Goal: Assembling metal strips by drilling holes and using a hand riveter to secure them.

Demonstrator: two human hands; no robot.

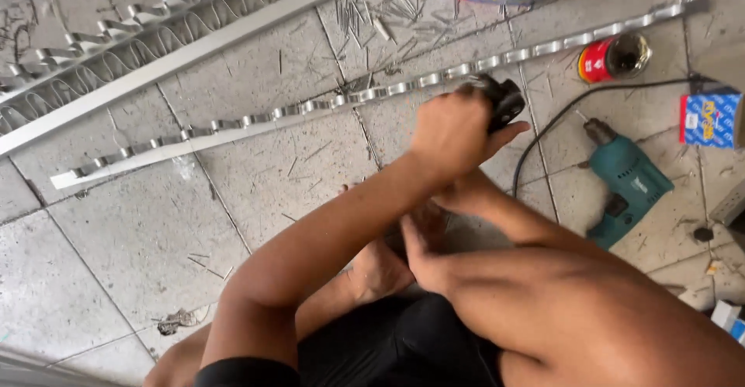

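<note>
Hands: my left hand [450, 131] is clamped on a black tool [503, 100] at the scalloped metal strip [310, 107]; my right hand [425, 259] is half hidden, grip unclear.
Tool: mostly covered.
Drills: one, teal [628, 185].
Cans: one [613, 57].
Boxes: two, cropped.

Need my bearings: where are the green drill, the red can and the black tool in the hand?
Green drill [630, 181], head view, on its body.
Red can [601, 60], head view, on its side.
Black tool [506, 100], head view, on its top end.
</note>
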